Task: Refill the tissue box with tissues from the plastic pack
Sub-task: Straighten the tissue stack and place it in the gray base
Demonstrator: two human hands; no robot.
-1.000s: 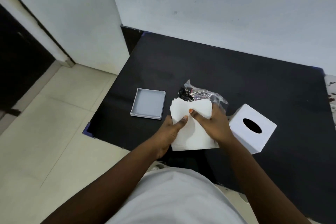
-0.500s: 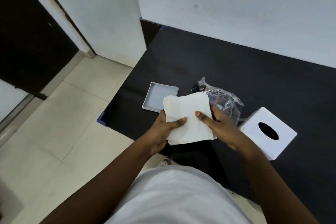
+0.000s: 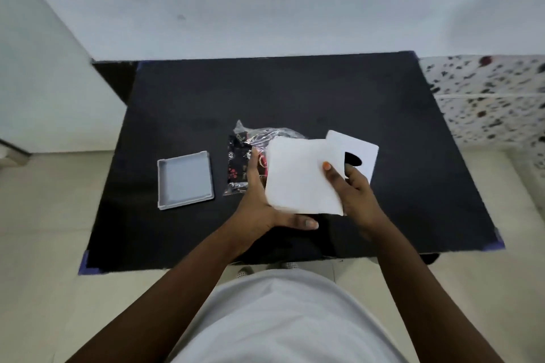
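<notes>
A stack of white tissues point(image 3: 298, 177) is held above the black table point(image 3: 324, 97) between both hands. My left hand point(image 3: 259, 203) cups its left and lower edge, thumb under the bottom. My right hand point(image 3: 351, 186) pinches its right side, thumb on top. Behind the stack lies the crumpled clear plastic pack point(image 3: 244, 153) with a dark printed label. The white tissue box point(image 3: 362, 153) with its oval slot stands at the right, partly hidden by the tissues and my right hand.
A shallow grey square lid or tray point(image 3: 184, 180) lies open side up to the left of the pack. White walls close the far and left sides. The table's front edge runs just beyond my torso; tiled floor surrounds it.
The view has swung to face the table squarely. The tissue stack has moved right, now overlapping the box. My left thumb has shifted from the stack's top to beneath its lower edge.
</notes>
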